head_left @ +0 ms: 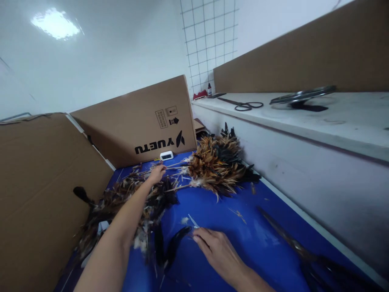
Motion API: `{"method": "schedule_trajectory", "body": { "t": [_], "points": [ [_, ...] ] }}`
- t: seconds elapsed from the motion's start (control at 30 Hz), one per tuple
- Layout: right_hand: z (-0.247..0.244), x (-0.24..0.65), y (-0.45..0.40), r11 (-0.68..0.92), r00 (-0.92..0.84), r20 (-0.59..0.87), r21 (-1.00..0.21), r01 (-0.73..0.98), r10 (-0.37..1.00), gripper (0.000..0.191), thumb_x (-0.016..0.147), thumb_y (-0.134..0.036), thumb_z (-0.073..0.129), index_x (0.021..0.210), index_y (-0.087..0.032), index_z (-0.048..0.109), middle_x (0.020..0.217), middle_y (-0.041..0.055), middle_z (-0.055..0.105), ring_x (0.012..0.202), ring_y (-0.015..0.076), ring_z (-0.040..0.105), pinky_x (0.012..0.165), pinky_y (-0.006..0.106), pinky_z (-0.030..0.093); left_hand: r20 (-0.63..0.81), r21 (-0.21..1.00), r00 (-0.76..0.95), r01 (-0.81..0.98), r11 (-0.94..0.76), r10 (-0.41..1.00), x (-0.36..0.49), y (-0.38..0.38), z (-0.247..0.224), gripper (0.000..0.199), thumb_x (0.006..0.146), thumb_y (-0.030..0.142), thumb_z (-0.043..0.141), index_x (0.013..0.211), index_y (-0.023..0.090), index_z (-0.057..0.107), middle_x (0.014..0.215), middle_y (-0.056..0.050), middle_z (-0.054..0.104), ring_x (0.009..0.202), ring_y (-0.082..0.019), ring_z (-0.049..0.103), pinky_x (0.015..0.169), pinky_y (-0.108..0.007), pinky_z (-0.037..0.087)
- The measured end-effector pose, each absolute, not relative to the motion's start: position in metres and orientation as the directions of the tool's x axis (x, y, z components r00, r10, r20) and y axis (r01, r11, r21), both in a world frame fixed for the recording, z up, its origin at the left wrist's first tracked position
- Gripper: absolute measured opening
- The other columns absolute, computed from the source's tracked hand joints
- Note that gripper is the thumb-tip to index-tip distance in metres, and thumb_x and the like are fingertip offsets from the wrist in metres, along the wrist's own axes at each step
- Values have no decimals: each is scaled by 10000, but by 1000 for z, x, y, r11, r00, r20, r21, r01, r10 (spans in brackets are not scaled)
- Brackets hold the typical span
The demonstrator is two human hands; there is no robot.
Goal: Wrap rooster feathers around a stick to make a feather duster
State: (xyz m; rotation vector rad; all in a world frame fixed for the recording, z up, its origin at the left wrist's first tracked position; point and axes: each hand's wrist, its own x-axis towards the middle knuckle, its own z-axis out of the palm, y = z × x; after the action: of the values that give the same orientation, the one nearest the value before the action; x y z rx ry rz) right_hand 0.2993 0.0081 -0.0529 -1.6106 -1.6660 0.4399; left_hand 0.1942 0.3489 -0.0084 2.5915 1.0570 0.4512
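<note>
My left hand (157, 173) reaches forward, its fingers closed at the end of a thin stick of a feather duster. Several feather dusters (217, 164) lie together at the back right, brown and black plumes to the right, bare sticks to the left. My right hand (217, 249) is closed on a thin, pale, pointed strip (193, 221) above the blue table (243, 227); its exact kind is unclear. Just left of that hand lie dark loose feathers (176, 243). Beneath and beside my left forearm spreads a heap of brown, black and white feathers (121, 198).
Large scissors (300, 247) lie at the right front, blurred. A small white device with a display (166, 155) sits by the cardboard box (146, 121). Cardboard (45, 194) walls the left side. The white ledge (349, 113) holds another pair of scissors (243, 104) and a round metallic object (304, 96).
</note>
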Motion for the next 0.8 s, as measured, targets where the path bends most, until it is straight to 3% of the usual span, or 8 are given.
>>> {"method": "schedule_trajectory", "body": {
  "t": [0.17,0.33,0.4,0.5,0.6,0.67,0.8],
  "points": [
    [-53,301,8,243,83,467,-594,767,880,249,905,-153,390,952,-230,622,866,33,652,824,179,595,802,337,437,268,366,673,591,-719,690,163,319,7,232,828,136,506,1042,165,590,1022,-76,638,968,-198,587,915,-372,440],
    [-48,297,4,303,-2,506,-515,802,863,242,853,-143,482,1014,-250,626,951,44,644,924,204,557,824,380,429,298,339,725,528,-779,621,107,244,6,213,850,247,500,1031,205,604,1073,-69,622,1045,-204,557,945,-361,424],
    [-51,295,4,284,-12,496,-478,831,868,230,845,-175,508,1025,-253,629,984,48,647,958,214,555,837,391,430,295,299,776,480,-825,558,86,205,-2,275,861,319,501,1103,221,586,1195,-90,571,1154,-230,493,997,-396,382],
    [-64,296,7,195,29,505,-386,902,863,272,851,-264,515,1104,-236,611,1092,82,629,1030,242,545,867,425,427,198,179,891,376,-909,408,70,152,-17,554,820,483,533,1321,266,438,1411,-110,393,1319,-307,300,1068,-495,264],
    [-79,300,13,88,88,534,-296,951,841,354,864,-347,479,1175,-214,585,1164,112,605,1090,273,530,893,458,415,71,103,961,259,-961,266,76,121,-29,719,784,622,480,1409,315,296,1504,-101,232,1368,-373,152,1068,-599,141],
    [-86,304,17,52,103,546,-261,964,831,371,876,-368,448,1183,-211,584,1159,110,614,1103,276,530,899,458,410,39,93,976,208,-974,213,87,116,-34,718,802,645,415,1422,318,262,1510,-95,216,1374,-376,127,1061,-619,104],
    [-91,309,19,46,86,552,-221,974,829,381,900,-379,390,1159,-196,600,1128,107,633,1083,268,547,891,435,409,54,64,979,191,-979,195,98,138,-42,550,892,533,336,1406,344,284,1497,-40,271,1375,-313,178,1080,-577,100]
  ]
}}
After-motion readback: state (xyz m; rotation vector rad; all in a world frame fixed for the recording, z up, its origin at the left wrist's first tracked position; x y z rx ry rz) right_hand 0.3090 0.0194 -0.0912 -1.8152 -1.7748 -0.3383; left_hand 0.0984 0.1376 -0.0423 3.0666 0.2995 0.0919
